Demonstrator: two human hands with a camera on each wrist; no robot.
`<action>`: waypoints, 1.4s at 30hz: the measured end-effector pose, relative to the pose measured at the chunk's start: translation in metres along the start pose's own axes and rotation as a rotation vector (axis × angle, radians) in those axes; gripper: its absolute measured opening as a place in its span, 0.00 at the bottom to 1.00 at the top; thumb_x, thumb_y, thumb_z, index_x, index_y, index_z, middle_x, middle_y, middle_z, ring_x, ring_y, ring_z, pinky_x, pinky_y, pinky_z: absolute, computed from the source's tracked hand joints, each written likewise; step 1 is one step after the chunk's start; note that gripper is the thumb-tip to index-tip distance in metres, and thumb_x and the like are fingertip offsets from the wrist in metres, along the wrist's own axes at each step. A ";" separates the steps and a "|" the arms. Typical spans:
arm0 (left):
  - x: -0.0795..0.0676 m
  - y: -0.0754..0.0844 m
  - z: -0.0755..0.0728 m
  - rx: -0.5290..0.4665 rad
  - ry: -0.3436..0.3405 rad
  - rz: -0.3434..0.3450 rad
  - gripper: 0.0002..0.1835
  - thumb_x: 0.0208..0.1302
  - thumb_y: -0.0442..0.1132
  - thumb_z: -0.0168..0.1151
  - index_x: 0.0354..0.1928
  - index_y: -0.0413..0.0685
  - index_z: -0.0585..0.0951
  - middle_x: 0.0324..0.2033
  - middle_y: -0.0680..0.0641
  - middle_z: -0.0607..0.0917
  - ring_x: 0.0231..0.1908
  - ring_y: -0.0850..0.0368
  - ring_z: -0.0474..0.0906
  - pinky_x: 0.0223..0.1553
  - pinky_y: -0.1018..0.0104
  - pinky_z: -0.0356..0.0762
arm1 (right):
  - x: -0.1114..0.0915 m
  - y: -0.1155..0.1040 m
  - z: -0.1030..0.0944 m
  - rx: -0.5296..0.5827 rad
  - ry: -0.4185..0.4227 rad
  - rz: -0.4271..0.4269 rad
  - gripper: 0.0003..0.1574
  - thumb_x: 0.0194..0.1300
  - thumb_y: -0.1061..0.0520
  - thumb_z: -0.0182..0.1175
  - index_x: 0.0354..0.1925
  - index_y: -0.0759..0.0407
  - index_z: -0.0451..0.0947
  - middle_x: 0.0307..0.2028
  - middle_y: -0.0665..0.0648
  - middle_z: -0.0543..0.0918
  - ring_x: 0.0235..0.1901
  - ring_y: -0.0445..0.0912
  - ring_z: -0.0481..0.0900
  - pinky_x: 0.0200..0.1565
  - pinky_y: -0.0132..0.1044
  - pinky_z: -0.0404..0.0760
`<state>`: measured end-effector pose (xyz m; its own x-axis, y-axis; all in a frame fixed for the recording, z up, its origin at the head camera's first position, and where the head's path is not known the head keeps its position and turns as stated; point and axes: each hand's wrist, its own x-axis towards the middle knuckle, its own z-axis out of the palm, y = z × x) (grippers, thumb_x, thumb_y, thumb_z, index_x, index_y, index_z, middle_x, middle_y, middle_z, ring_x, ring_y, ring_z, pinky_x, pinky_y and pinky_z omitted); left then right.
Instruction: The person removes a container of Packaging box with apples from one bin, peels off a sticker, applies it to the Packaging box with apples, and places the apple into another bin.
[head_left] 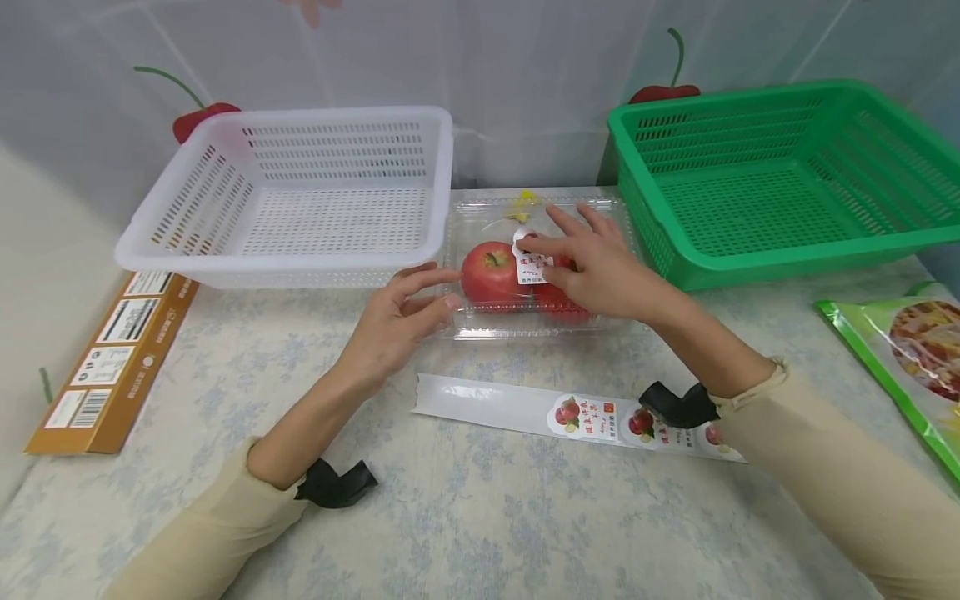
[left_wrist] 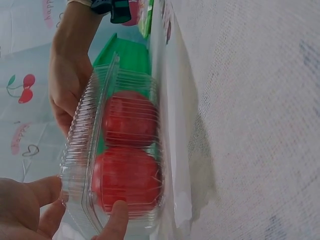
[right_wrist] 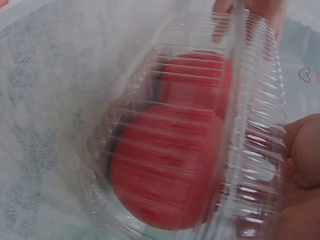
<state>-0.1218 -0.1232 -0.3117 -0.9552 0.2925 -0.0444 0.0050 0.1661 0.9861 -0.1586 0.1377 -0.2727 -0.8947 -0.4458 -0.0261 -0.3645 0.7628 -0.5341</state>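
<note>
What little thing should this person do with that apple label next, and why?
Probably smooth the label flat with the right hand: its fingers are already at the label, which sits over the clear box holding red apples, and the left hand, at the box's left end, seems well placed to steady it.

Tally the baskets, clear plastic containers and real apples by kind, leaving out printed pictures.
Baskets: 2 (white basket, green basket)
Clear containers: 1 (clear container)
Apples: 2 (left apple, right apple)
Total: 5
</note>
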 end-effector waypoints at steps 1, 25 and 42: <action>0.000 0.000 0.000 -0.002 0.001 0.000 0.20 0.69 0.37 0.63 0.61 0.41 0.78 0.69 0.51 0.62 0.58 0.50 0.76 0.53 0.57 0.79 | 0.000 0.000 -0.002 0.021 -0.024 0.007 0.30 0.71 0.61 0.55 0.69 0.55 0.69 0.76 0.65 0.47 0.74 0.63 0.32 0.68 0.67 0.32; -0.001 0.000 0.002 -0.011 0.002 0.003 0.20 0.69 0.37 0.62 0.61 0.42 0.78 0.70 0.51 0.62 0.58 0.49 0.76 0.53 0.59 0.79 | 0.003 -0.002 0.009 -0.118 0.012 0.039 0.34 0.73 0.48 0.56 0.73 0.52 0.64 0.76 0.67 0.45 0.74 0.65 0.32 0.68 0.67 0.31; 0.001 0.000 0.003 -0.027 0.002 -0.019 0.20 0.69 0.37 0.63 0.61 0.42 0.78 0.70 0.52 0.61 0.58 0.50 0.75 0.52 0.59 0.79 | -0.001 -0.001 0.011 -0.332 -0.043 0.078 0.36 0.77 0.40 0.40 0.77 0.44 0.52 0.77 0.66 0.34 0.74 0.64 0.31 0.70 0.64 0.33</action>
<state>-0.1220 -0.1205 -0.3122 -0.9556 0.2879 -0.0627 -0.0209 0.1460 0.9891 -0.1547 0.1317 -0.2813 -0.9140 -0.3944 -0.0949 -0.3663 0.9029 -0.2249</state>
